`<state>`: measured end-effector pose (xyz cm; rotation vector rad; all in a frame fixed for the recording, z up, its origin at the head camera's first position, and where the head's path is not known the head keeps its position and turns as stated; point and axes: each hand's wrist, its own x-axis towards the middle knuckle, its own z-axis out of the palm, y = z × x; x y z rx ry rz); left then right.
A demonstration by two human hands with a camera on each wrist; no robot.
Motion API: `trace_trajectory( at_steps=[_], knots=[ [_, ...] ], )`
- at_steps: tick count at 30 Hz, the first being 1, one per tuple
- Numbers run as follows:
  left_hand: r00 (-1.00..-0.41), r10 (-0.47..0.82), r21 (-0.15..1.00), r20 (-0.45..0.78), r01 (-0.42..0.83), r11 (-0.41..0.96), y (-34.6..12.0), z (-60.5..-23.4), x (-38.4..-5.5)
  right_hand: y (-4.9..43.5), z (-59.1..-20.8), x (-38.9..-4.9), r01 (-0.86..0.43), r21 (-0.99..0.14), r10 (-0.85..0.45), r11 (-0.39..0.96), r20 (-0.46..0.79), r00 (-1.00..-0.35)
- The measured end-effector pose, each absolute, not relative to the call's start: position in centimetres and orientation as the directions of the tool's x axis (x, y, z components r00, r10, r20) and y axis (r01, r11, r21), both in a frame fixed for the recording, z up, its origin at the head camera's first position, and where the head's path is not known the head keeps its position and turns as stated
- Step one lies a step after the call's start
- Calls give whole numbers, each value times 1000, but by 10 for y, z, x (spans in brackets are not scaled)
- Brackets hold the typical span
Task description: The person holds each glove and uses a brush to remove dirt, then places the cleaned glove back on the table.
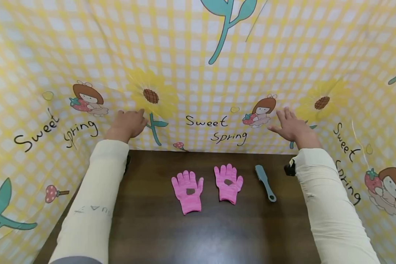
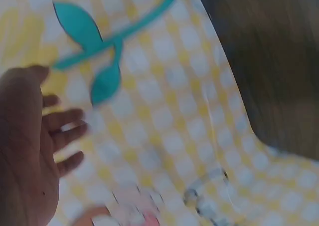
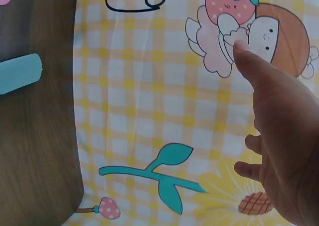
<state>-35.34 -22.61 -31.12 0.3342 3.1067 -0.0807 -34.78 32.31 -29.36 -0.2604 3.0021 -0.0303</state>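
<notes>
Two pink knitted gloves (image 1: 187, 198) (image 1: 228, 189) lie flat side by side on the table, fingers toward the far edge. Each has a brown patch on its palm area. To their right lies a slim blue-grey tool (image 1: 267, 187) with a hole in its handle end; its exact kind is unclear. My left hand (image 1: 127, 124) is beyond the table's far edge, near the printed cloth, fingers loosely bent and holding nothing. My right hand (image 1: 292, 126) is out by the cloth too, fingers spread and holding nothing. Whether either hand touches the cloth, I cannot tell.
A dark brown wooden table (image 1: 217, 234) lies between my arms. Yellow-and-white checked cloth (image 1: 198, 91), printed with flowers and "Sweet Spring", rises behind it and along both sides. A small black device (image 1: 289, 168) sits at my right wrist.
</notes>
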Motion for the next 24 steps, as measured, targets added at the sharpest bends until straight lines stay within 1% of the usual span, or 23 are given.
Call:
trace_trajectory(
  at_steps=[2,4,6,8,11,13,16,20,22,24],
  knots=[
    [-974,223,-53,31,221,974,-214,-314,-356,323,-295,-349,-176,-43,-180,983,-126,-976],
    [-965,248,-12,86,248,969,-196,-321,-355,322,-300,-349,-179,-64,-186,982,-130,-974],
    [-946,296,34,129,303,952,-172,-332,-349,321,-312,-346,-194,-69,-202,979,-125,-971],
    [-915,373,81,154,388,918,-146,-349,-337,320,-330,-340,-214,-72,-221,974,-112,-969],
    [-869,482,159,109,494,855,-110,-379,-313,319,-362,-324,-255,-62,-260,965,-83,-962],
    [-854,518,220,51,515,828,-90,-404,-297,319,-385,-311,-268,-72,-273,961,-76,-959],
    [-868,495,368,-30,451,813,-60,-438,-280,321,-416,-293,-240,-99,-249,966,-89,-964],
    [-916,392,573,-83,277,772,-14,-468,-274,323,-447,-282,-170,-137,-184,976,-97,-978],
    [-942,317,631,-109,181,755,9,-478,-276,322,-456,-281,-134,-159,-152,978,-106,-983],
    [-963,237,644,-126,102,758,29,-487,-279,318,-463,-280,-96,-184,-119,978,-118,-986]
  ],
)
